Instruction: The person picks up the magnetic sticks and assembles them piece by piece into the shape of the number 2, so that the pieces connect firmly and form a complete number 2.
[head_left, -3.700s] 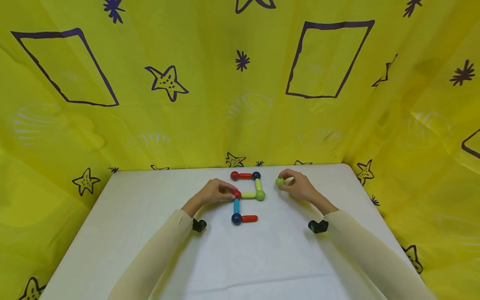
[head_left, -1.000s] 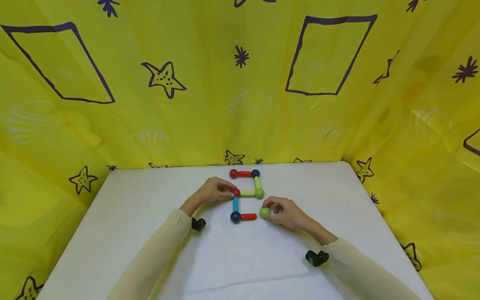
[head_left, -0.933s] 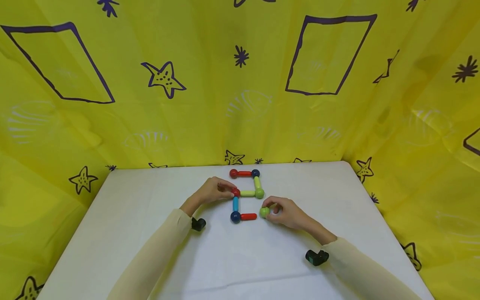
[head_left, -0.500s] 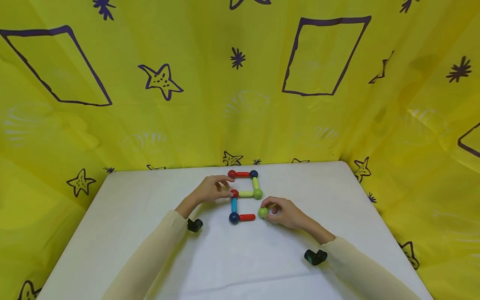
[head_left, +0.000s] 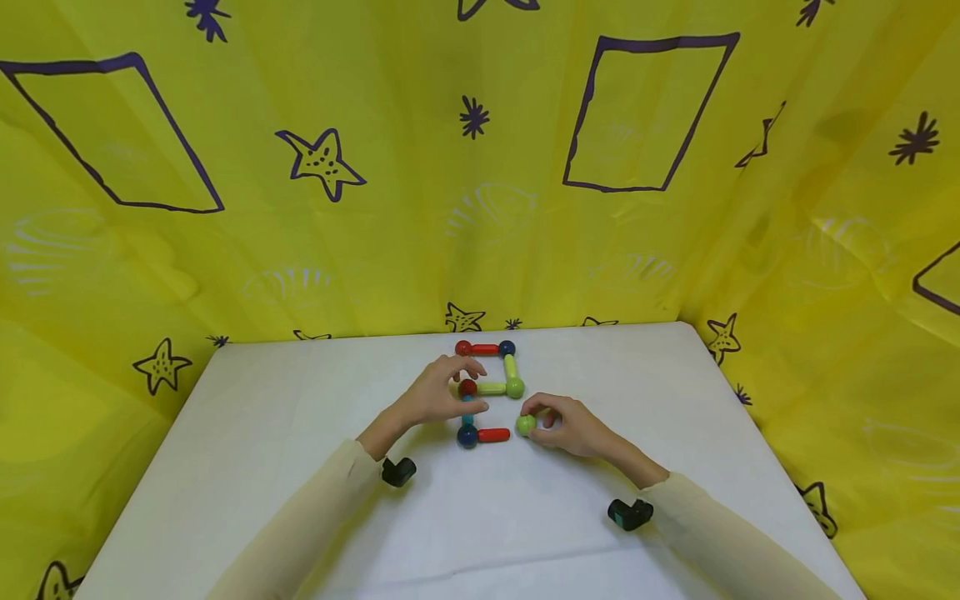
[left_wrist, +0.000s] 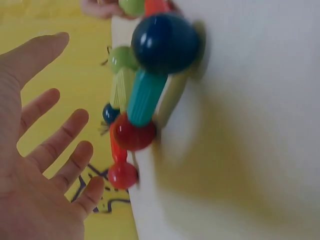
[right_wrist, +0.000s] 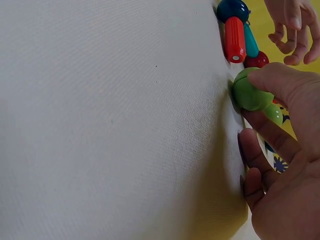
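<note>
Balls and rods from a magnetic building set form an S-like chain on the table. My left hand (head_left: 435,393) hovers around its middle red ball (head_left: 467,387), fingers spread and holding nothing, the thumb crossing over the turquoise rod (left_wrist: 145,97). That rod leads to the near dark blue ball (head_left: 467,436), where a red rod (head_left: 493,435) points right. Just past that rod's free end, across a small gap, my right hand (head_left: 573,427) pinches a lime green ball (right_wrist: 250,92) between thumb and fingers, low at the tabletop. A second green ball (head_left: 514,387) sits in the chain behind it.
The chain's far end has a red ball (head_left: 462,348), a red rod (head_left: 484,350) and a dark blue ball (head_left: 507,348). A white cloth covers the table (head_left: 360,533). Yellow patterned curtain (head_left: 405,250) encloses the back and sides.
The right hand carried its green ball from the chain's far right toward the near red rod, then held still. The left hand let go of the middle red ball and spread its fingers.
</note>
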